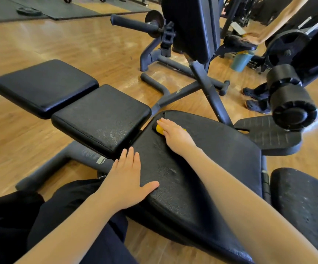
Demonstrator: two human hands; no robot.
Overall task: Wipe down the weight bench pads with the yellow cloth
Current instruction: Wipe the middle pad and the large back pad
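Observation:
A large black bench pad point(221, 159) fills the centre, its surface worn and speckled. My right hand point(175, 133) presses the yellow cloth point(159, 129) flat against the pad's far left corner; only a small yellow edge shows under the fingers. My left hand point(128, 178) rests open on the pad's near left edge, fingers spread and thumb on top. Two smaller black pads point(101, 119) point(43, 86) lie in a row to the left. Another worn pad point(306, 202) sits at the lower right.
Another person's hand point(254, 38) and dark shoes point(257, 101) are at the upper right, beside a blue bucket point(241, 60). A machine with an upright back pad point(190, 25), grey frame tubes point(207, 84) and black foam rollers point(293, 111) stands beyond the bench. Wooden floor lies all around.

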